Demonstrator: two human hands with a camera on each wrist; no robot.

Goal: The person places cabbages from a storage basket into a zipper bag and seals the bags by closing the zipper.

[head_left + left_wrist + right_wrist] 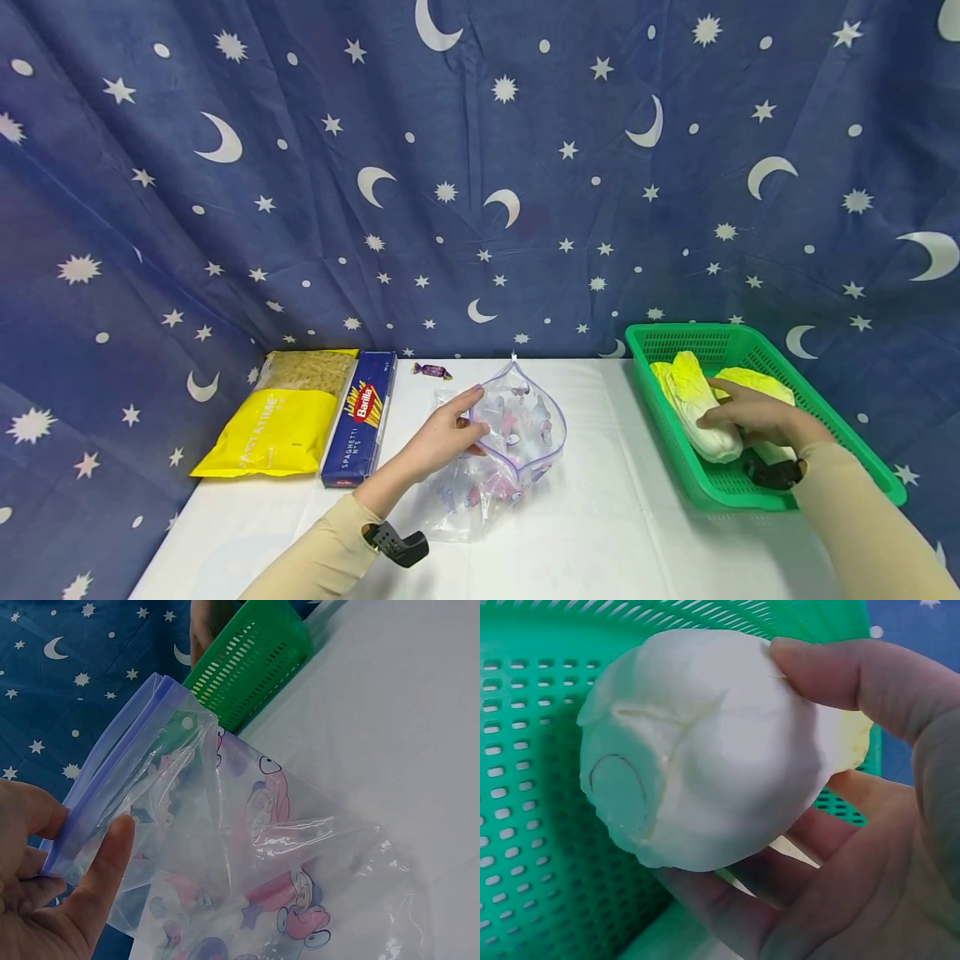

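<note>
Nearest to me, the left hand pinches the purple zip edge of a clear plastic zip bag printed with pink and blue cartoon figures, thumb on one side and fingers behind, so the mouth stands open and tilted toward the right. The bag's lower part lies crumpled on the white table. From the left wrist view the opening looks only partly spread; I judge a wider, steadier mouth would serve better, with the near lip kept up off the table.

Farther right, the right hand curls round the pale stem end of a white and yellow-green napa cabbage lying in the green perforated plastic basket. In the right wrist view the thumb sits on top and the fingers cup underneath, a firm wrap. A second cabbage lies just beside it, touching or nearly so, and the basket's near wall rises between cabbage and bag; lifting clear of both seems wise.

Well to the left, a yellow bag of pasta and a blue spaghetti box lie side by side. Behind them, near the starry blue curtain, sits a small purple-wrapped sweet.
</note>
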